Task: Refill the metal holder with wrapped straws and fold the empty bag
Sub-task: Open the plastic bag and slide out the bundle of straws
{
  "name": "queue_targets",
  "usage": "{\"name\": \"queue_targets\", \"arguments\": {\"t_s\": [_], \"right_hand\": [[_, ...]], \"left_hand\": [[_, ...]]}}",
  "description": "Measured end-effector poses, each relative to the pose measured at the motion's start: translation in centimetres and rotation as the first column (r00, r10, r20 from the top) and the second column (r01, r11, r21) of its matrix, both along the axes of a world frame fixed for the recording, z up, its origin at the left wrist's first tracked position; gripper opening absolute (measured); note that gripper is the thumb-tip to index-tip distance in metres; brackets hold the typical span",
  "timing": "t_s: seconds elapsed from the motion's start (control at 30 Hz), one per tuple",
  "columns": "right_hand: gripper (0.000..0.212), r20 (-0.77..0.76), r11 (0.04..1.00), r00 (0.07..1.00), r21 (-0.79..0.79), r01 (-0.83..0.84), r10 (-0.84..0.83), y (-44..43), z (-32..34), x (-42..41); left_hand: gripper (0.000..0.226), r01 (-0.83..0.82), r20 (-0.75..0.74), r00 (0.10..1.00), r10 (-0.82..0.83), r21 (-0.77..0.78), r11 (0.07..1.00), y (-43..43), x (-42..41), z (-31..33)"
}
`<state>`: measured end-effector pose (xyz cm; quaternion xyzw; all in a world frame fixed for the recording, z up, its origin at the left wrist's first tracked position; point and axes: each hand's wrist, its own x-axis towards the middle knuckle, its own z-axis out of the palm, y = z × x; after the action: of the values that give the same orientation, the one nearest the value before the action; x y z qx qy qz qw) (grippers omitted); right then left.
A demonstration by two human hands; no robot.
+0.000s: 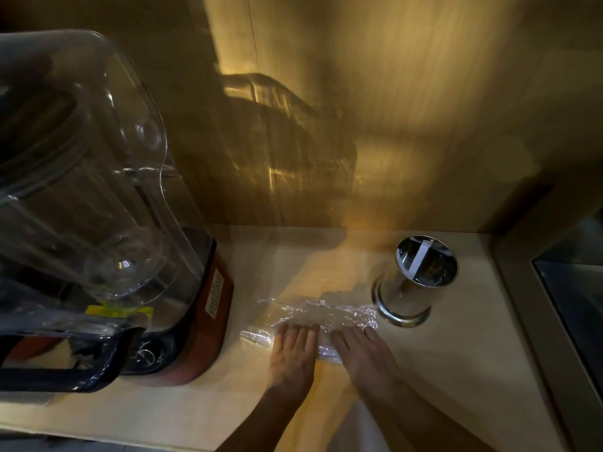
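Observation:
A crinkled clear plastic bag lies flat on the light wooden counter, stretched left to right. My left hand rests palm down on its left part, fingers together. My right hand lies palm down on its right part. Both hands press on the bag rather than grip it. The shiny metal holder stands upright just beyond the bag's right end. Inside it I see one white wrapped straw leaning against the wall. Whether the bag holds any straws cannot be told.
A large blender with a clear sound cover and a red base fills the left side, close to my left hand. A wooden wall closes the back. A steel sink edge borders the counter at the right.

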<state>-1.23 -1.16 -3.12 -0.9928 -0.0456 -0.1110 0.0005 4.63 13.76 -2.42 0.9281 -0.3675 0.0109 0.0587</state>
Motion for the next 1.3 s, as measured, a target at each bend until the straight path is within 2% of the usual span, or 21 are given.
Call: {"name": "queue_targets", "arguments": {"t_s": [0.07, 0.17, 0.2, 0.27, 0.3, 0.37, 0.47, 0.5, 0.53, 0.6, 0.67, 0.7, 0.8, 0.83, 0.9, 0.97, 1.1, 1.3], "right_hand": [[0.027, -0.018, 0.999, 0.999, 0.009, -0.031, 0.031, 0.0, -0.1, -0.5], [0.041, -0.185, 0.996, 0.979, 0.049, -0.073, 0.081, -0.3, -0.3, -1.4], [0.044, -0.244, 0.995, 0.966, 0.077, -0.07, 0.087, -0.5, -0.1, -1.6], [0.042, -0.362, 0.987, 0.924, 0.142, -0.074, 0.122, -0.9, 0.5, -1.9], [0.043, -0.419, 0.978, 0.896, 0.197, -0.07, 0.149, -1.2, 0.6, -1.9], [0.042, -0.431, 0.95, 0.889, 0.313, -0.013, 0.154, -1.3, 1.0, -1.6], [0.024, -0.283, 0.95, 0.959, 0.297, 0.092, -0.005, -1.0, 1.0, -0.9], [0.025, -0.247, 0.948, 0.967, 0.287, 0.135, -0.062, -0.8, 0.8, -0.7], [0.037, -0.237, 0.936, 0.963, 0.295, 0.195, -0.126, -0.6, 0.7, -0.4], [0.061, -0.324, 0.884, 0.92, 0.332, 0.328, -0.22, -0.5, 0.3, 0.2], [0.07, -0.413, 0.843, 0.87, 0.336, 0.42, -0.269, -0.8, -0.5, 0.8], [0.069, -0.438, 0.851, 0.858, 0.309, 0.425, -0.269, -0.9, -0.8, 1.0], [0.056, -0.558, 0.77, 0.799, 0.402, 0.495, -0.223, -1.0, -1.7, 0.9], [0.057, -0.569, 0.802, 0.794, 0.361, 0.476, -0.215, -1.1, -1.9, 0.8], [0.057, -0.515, 0.884, 0.821, 0.227, 0.409, -0.247, -1.4, -2.1, 1.0], [0.043, -0.467, 0.886, 0.837, 0.204, 0.416, -0.286, -1.5, -1.6, 1.6], [0.022, -0.453, 0.884, 0.829, 0.163, 0.438, -0.328, -0.9, -1.1, 1.8], [0.016, -0.391, 0.842, 0.859, 0.288, 0.456, -0.332, -0.5, -0.9, 1.2]], "left_hand": [[0.044, 0.048, -0.002, 0.999, -0.048, 0.046, 0.998, 0.5, -0.4, -0.5], [0.046, 0.127, -0.053, 0.991, -0.124, 0.062, 0.99, 1.0, -0.8, -0.7], [0.046, 0.13, -0.115, 0.986, -0.118, 0.103, 0.986, 1.2, -1.0, -0.6], [0.062, 0.162, -0.227, 0.967, -0.117, 0.191, 0.968, 1.7, -1.4, -0.9], [0.067, 0.177, -0.289, 0.949, -0.123, 0.171, 0.969, 1.9, -1.6, -1.2], [0.061, 0.171, -0.373, 0.92, -0.123, 0.097, 0.98, 2.1, -2.0, -1.6], [0.05, 0.147, -0.369, 0.922, -0.115, 0.059, 0.987, 2.1, -2.2, -1.6], [0.05, 0.141, -0.37, 0.922, -0.115, 0.045, 0.989, 2.0, -2.1, -1.3], [0.052, 0.142, -0.364, 0.923, -0.122, 0.028, 0.99, 1.9, -2.0, -1.1], [0.059, 0.146, -0.337, 0.933, -0.129, 0.024, 0.989, 1.7, -1.9, -0.8], [0.063, 0.149, -0.336, 0.934, -0.122, 0.055, 0.987, 1.6, -2.0, -0.8], [0.063, 0.147, -0.351, 0.93, -0.114, 0.071, 0.987, 1.7, -2.0, -0.8], [0.063, 0.155, -0.329, 0.938, -0.113, 0.104, 0.982, 1.9, -2.4, -1.0], [0.065, 0.157, -0.284, 0.951, -0.118, 0.115, 0.981, 2.1, -2.4, -1.1], [0.07, 0.164, -0.281, 0.953, -0.118, 0.149, 0.975, 2.3, -2.7, -1.0], [0.071, 0.185, -0.275, 0.952, -0.137, 0.158, 0.97, 2.3, -2.9, -0.7], [0.057, 0.211, -0.212, 0.96, -0.182, 0.12, 0.97, 2.5, -2.6, -0.6], [0.051, 0.229, -0.233, 0.95, -0.209, 0.06, 0.972, 3.3, -2.7, 0.0]]}}
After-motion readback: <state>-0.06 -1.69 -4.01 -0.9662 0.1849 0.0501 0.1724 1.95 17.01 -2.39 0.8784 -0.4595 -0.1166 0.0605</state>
